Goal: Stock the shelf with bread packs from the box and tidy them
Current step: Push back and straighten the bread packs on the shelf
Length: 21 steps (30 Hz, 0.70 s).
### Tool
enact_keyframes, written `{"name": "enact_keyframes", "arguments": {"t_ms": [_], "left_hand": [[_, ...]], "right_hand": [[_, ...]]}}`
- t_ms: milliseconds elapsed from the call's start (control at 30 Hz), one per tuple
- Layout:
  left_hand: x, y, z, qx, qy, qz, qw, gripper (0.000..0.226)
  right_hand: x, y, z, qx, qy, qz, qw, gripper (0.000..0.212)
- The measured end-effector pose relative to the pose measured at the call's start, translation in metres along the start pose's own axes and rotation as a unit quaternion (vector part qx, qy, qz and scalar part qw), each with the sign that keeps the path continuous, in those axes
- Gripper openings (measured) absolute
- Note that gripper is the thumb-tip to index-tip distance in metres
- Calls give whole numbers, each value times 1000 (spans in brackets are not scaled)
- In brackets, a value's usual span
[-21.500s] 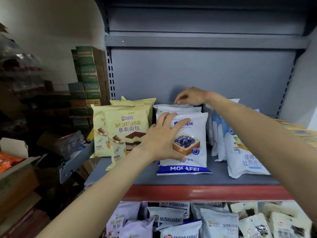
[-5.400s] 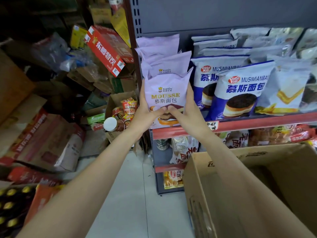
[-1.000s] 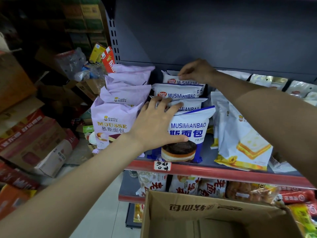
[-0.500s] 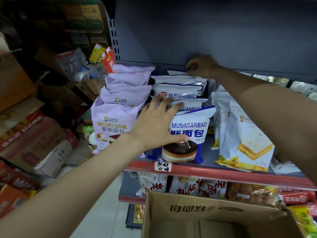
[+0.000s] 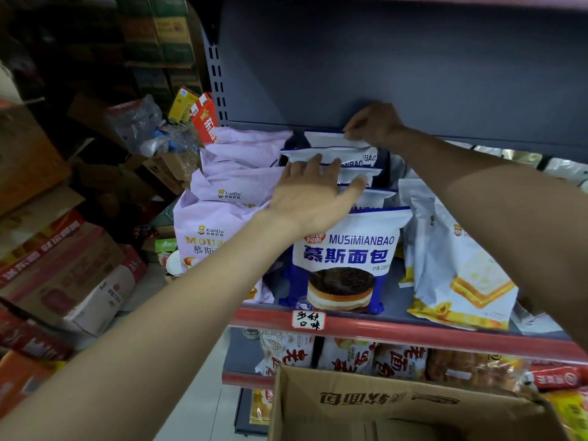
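Note:
A row of white-and-blue MUSIMIANBAO bread packs [image 5: 346, 259] stands one behind another on the red-edged shelf [image 5: 413, 332]. My left hand [image 5: 313, 195] lies with straight fingers across the tops of the middle packs in that row. My right hand [image 5: 370, 124] reaches to the back and pinches the top edge of the rearmost pack [image 5: 327, 140] under the upper shelf. Purple Mousse packs [image 5: 219, 218] fill the row to the left. White-and-yellow toast packs [image 5: 458, 268] stand to the right. The open cardboard box [image 5: 397, 405] sits below the shelf.
A lower shelf holds red-printed bread packs [image 5: 343, 358]. Stacked cartons [image 5: 63, 268] and loose goods crowd the floor to the left. The grey upper shelf [image 5: 413, 74] hangs close above the rear packs. More pale packs [image 5: 541, 163] stand far right.
My left hand has slid up from the front pack's face onto the tops of the packs behind it. My right hand has moved further back and now pinches the rearmost pack.

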<state>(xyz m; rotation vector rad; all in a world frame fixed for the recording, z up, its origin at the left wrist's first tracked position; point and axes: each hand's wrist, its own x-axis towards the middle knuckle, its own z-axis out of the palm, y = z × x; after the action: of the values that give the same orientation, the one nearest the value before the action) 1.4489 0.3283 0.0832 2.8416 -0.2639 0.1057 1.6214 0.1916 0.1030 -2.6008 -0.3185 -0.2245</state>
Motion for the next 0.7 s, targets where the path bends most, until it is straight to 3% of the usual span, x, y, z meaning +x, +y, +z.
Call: {"name": "enact_keyframes", "arguments": {"t_ms": [133, 300, 533, 700], "left_hand": [[29, -1, 6, 32, -74, -42, 996, 64], [29, -6, 13, 99, -62, 7, 993, 63], [30, -10, 18, 92, -65, 28, 993, 61], [34, -11, 18, 82, -84, 27, 993, 58]], "right_hand": [[-2, -4, 9, 19, -7, -32, 999, 26], [0, -5, 19, 32, -28, -73, 996, 27], [-16, 11, 7, 90, -119, -137, 979, 32], [-18, 23, 5, 24, -124, -144, 981, 32]]}}
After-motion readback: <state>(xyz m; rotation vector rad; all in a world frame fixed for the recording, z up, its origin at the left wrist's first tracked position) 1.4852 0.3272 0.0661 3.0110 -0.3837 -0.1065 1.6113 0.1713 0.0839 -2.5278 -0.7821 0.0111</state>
